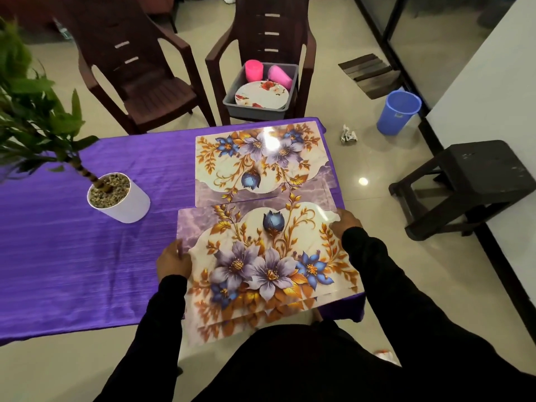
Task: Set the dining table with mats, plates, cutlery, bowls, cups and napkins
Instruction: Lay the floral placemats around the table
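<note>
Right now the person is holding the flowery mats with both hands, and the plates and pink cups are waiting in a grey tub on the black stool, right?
Not quite. The head view shows the grey tub with the plates and pink cups on a brown chair, not the black stool. The left hand and right hand do hold the flowery mats.

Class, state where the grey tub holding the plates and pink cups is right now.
In the head view, the grey tub sits on the seat of the right-hand brown chair, just beyond the far edge of the purple-clothed table.
</note>
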